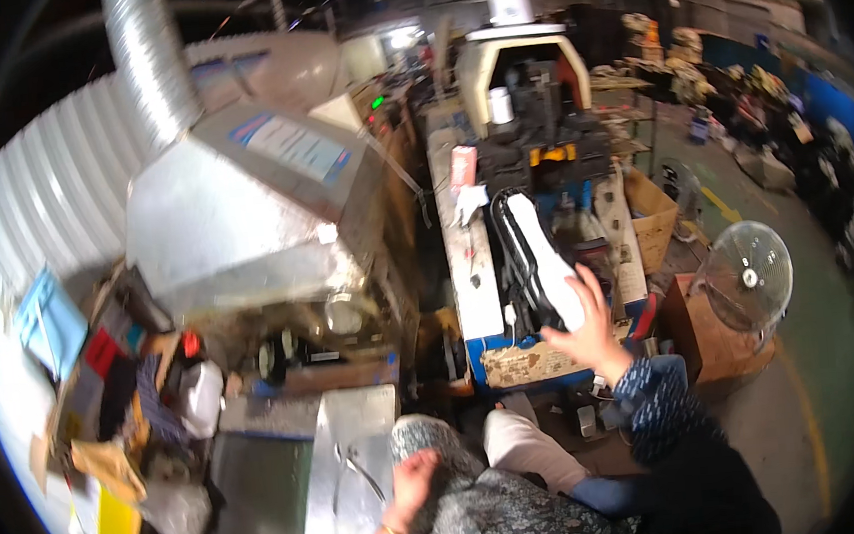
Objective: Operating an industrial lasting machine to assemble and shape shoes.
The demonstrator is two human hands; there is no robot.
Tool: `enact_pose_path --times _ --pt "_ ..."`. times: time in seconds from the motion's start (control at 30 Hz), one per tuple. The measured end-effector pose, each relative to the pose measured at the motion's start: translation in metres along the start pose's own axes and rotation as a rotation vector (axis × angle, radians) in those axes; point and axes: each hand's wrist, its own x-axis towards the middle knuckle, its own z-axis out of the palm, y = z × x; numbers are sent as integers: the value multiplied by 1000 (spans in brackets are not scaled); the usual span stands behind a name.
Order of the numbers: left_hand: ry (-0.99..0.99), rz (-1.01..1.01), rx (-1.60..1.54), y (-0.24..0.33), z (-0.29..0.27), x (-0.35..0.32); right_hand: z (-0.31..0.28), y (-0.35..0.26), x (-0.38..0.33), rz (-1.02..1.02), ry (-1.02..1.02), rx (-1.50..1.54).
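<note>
A black shoe with a long white sole (543,251) lies on the bench in front of me, its sole facing up. At the shoe's near end is my right hand (589,329), its fingers spread and its thumb apart from them. I cannot tell whether the fingertips touch the sole. Over my lap, beside the patterned cloth of my clothing (428,436), my left hand (414,484) is closed with its fingers curled in. What it holds, if anything, is hidden.
Behind the shoe stands a machine with a cream frame (570,50). A metal hood (231,202) and a cluttered shelf (105,383) fill the left. A round fan (749,279) and a cardboard box (652,219) stand to the right. A metal plate (354,423) lies left of my lap.
</note>
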Motion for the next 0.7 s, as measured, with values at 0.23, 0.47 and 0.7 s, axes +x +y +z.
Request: enact_pose_path --times 0.23,0.47,0.7 --pt "165 30 -853 147 3 23 54 -158 -87 -225 -693 367" --pt "40 43 399 94 -33 -30 102 -150 -91 557 -1525 1375" --pt "69 608 544 97 -53 -80 92 -134 -178 811 -1522 1079"
